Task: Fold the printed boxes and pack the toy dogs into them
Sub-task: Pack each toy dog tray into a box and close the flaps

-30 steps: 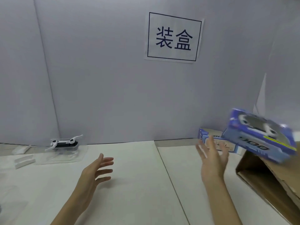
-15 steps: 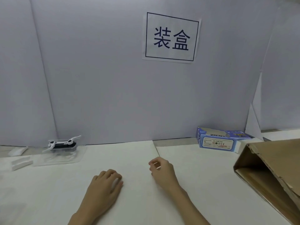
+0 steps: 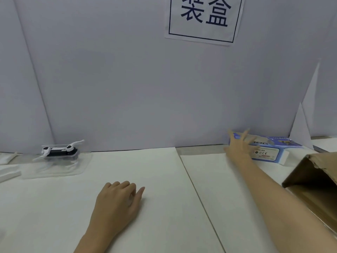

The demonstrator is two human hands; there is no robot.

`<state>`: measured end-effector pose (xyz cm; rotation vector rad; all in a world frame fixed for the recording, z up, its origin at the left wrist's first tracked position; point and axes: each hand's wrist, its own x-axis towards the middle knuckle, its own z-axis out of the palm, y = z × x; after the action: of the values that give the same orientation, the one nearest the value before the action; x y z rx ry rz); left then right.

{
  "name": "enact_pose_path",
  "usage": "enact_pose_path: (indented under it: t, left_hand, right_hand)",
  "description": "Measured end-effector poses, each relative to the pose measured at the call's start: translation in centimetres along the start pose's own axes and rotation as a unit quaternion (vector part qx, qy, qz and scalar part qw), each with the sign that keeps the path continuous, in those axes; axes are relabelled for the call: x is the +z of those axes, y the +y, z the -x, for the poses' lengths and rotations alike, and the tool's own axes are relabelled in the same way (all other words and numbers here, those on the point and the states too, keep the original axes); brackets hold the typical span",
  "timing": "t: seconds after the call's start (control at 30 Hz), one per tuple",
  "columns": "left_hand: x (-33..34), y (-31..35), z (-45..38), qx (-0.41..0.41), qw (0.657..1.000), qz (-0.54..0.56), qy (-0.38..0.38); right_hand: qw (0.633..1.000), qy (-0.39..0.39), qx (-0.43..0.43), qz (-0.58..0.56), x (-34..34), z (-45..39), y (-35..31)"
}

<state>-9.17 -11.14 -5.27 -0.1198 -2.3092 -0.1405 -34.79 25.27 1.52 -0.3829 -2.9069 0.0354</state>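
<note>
1. The paper sign [image 3: 203, 19] in the upper middle of the frame is cut off by the top edge, so only the lower part of its two printed characters shows
2. The brown carton [image 3: 317, 181] at the lower right runs out of the frame's right edge; its open mouth is dark inside and nothing in it can be made out
3. The right hand [image 3: 238, 149] is blurred; it covers the left end of the printed box [image 3: 271, 148], and whether the fingertips touch the box cannot be told
4. White pieces at the far left edge are cut off and hard to identify
5. A seam runs diagonally down the white surface [image 3: 164, 207] from the back wall to the bottom edge, with wide bare room between the two hands
6. The printed box lies flat at the right middle, close against the grey back wall
7. The toy dog [image 3: 60, 149] sits on a clear plastic tray [image 3: 54, 167] at the left middle, well apart from both hands
8. The right arm stretches forward, fingers spread wide
9. The left hand [image 3: 116, 205] rests palm down at lower centre, fingers loosely curled, holding nothing
</note>
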Motion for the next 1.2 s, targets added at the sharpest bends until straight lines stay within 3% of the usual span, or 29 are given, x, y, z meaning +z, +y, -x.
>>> enact_pose_path:
  t: [0.23, 0.47, 0.53, 0.6, 0.7, 0.8, 0.93, 1.03, 1.1, 1.2]
  left_hand:
    - [1.5, -0.7, -0.2, 0.024, 0.999, -0.021, 0.03]
    - [1.7, -0.7, -0.5, 0.039, 0.996, -0.018, 0.083]
    - [1.1, -0.6, -0.6, 0.031, 0.996, -0.008, 0.087]
    - [0.5, -0.6, -0.4, 0.007, 0.998, 0.015, 0.058]
    - [-0.7, -0.5, 0.0, -0.104, 0.987, 0.121, -0.018]
    - [-1.9, -0.7, -0.1, -0.269, 0.904, 0.331, -0.028]
    - [-4.1, -0.5, -1.9, -0.402, 0.722, 0.561, -0.045]
    - [-5.3, -0.8, -2.2, -0.47, 0.594, 0.65, -0.057]
    - [-5.7, -1.1, -2.1, -0.476, 0.557, 0.677, -0.07]
    - [-5.7, -0.6, -1.7, -0.494, 0.58, 0.644, -0.067]
  right_hand:
    - [0.994, 0.048, 0.079, -0.049, 2.8, -1.8, 1.2]
    - [0.982, 0.141, -0.068, -0.109, 4.0, 2.7, -0.5]
    - [0.958, 0.17, -0.103, -0.208, 4.0, 5.9, -2.4]
    - [0.908, 0.195, -0.118, -0.352, 3.5, 9.7, -4.3]
    - [0.834, 0.209, -0.148, -0.488, 2.2, 15.4, -6.9]
    - [0.803, 0.183, -0.226, -0.521, 0.8, 20.0, -8.7]
    - [0.766, 0.162, -0.381, -0.492, -1.1, 24.0, -9.3]
    - [0.731, 0.159, -0.495, -0.442, -2.5, 25.6, -9.3]
    - [0.714, 0.143, -0.523, -0.443, -3.0, 26.1, -9.4]
    - [0.689, 0.167, -0.522, -0.473, -3.1, 26.9, -9.8]
